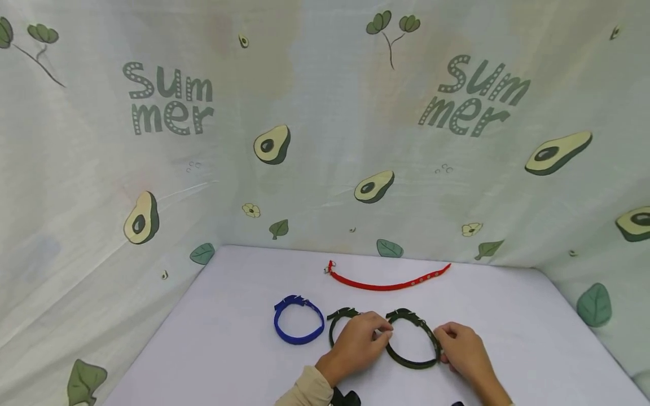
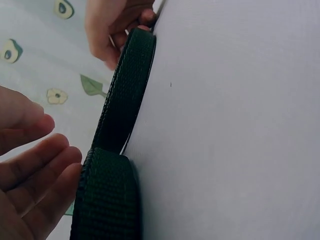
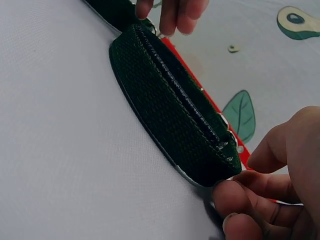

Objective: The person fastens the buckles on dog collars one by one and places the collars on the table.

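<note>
The left hand (image 1: 358,341) is held loosely spread; the rightmost collar (image 1: 415,365) is pinched by the right hand (image 1: 464,351). Positioning appears underway; release is probably required next.

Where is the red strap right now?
In the head view, the red strap lies near the far edge of the white table, just right of centre, beyond the two dark green loops.
</note>
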The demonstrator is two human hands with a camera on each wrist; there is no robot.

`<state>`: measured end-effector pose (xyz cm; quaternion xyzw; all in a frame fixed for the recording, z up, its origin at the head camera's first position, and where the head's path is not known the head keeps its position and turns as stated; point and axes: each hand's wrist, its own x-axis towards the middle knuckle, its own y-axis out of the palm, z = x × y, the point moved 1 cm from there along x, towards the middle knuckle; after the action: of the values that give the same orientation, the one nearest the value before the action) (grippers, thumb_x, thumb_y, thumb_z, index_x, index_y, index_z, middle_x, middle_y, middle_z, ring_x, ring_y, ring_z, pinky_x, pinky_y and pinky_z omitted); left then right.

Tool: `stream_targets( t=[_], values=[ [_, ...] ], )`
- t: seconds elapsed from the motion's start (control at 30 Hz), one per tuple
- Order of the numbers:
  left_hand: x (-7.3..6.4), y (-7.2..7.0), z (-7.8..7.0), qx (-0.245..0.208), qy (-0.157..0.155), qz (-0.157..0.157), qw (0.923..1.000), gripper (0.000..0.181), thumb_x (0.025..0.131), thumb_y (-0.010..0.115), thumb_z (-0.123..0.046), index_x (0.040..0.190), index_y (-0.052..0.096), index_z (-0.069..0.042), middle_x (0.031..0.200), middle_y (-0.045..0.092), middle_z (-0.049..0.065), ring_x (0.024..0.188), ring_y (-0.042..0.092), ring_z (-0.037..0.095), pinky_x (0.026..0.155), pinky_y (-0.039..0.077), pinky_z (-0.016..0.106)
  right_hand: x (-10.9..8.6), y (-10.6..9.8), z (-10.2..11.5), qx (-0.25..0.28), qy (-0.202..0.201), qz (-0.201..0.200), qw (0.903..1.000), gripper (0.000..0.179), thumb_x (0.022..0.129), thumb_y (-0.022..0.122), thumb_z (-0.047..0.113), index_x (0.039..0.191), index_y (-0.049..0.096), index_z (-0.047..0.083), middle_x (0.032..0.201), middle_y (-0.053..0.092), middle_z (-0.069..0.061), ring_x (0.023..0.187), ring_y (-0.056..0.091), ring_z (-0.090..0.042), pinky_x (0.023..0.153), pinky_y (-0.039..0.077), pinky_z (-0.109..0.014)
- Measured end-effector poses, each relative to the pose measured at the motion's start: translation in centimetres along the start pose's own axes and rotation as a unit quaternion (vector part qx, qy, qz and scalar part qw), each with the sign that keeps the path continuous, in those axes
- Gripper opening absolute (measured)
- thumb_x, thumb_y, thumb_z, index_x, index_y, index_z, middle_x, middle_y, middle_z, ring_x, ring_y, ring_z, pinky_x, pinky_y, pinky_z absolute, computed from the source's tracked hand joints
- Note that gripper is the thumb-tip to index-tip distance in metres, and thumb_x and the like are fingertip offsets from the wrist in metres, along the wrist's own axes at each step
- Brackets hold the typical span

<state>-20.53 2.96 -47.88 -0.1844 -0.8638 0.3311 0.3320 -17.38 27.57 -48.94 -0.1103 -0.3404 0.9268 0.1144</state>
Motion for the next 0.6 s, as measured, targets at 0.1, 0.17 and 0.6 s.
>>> stream_targets(
  t=[0.1, 0.17, 0.6],
  values=[
    [0.1, 0.0, 0.1, -0.010, -0.007, 0.004, 0.9999, 0.012, 0.098, 0.067, -0.018, 0.101, 0.077, -0.013, 0.094, 0.066, -0.013, 0.078, 0.054, -0.007, 0.068, 0.044, 0.010, -0.1, -0.1, -0.1, 0.005, 0.001, -0.003, 1.0000, 0.028, 0.092, 0.055, 0.023, 0.103, 0.069, 0.001, 0.059, 0.060, -0.002, 0.049, 0.055, -0.018, 0.045, 0.047, -0.033],
    [0.1, -0.1, 0.1, -0.017, -0.013, 0.008, 0.9997, 0.012, 0.098, 0.067, -0.019, 0.102, 0.077, -0.013, 0.093, 0.066, -0.014, 0.079, 0.054, -0.008, 0.068, 0.044, 0.010, -0.1, -0.1, -0.1, 0.007, -0.001, -0.004, 1.0000, 0.028, 0.092, 0.055, 0.022, 0.103, 0.069, 0.001, 0.058, 0.060, -0.002, 0.048, 0.055, -0.018, 0.044, 0.047, -0.032],
    [0.9, -1.8, 0.3, -0.015, -0.042, 0.041, 0.9981, 0.016, 0.099, 0.065, -0.023, 0.103, 0.077, -0.014, 0.087, 0.064, -0.018, 0.077, 0.054, -0.007, 0.068, 0.047, 0.014, 0.5, -0.6, 1.0, -0.003, -0.028, -0.013, 0.9995, 0.023, 0.092, 0.057, 0.019, 0.096, 0.070, 0.001, 0.068, 0.062, 0.000, 0.054, 0.057, -0.016, 0.050, 0.043, -0.029]
  ],
)
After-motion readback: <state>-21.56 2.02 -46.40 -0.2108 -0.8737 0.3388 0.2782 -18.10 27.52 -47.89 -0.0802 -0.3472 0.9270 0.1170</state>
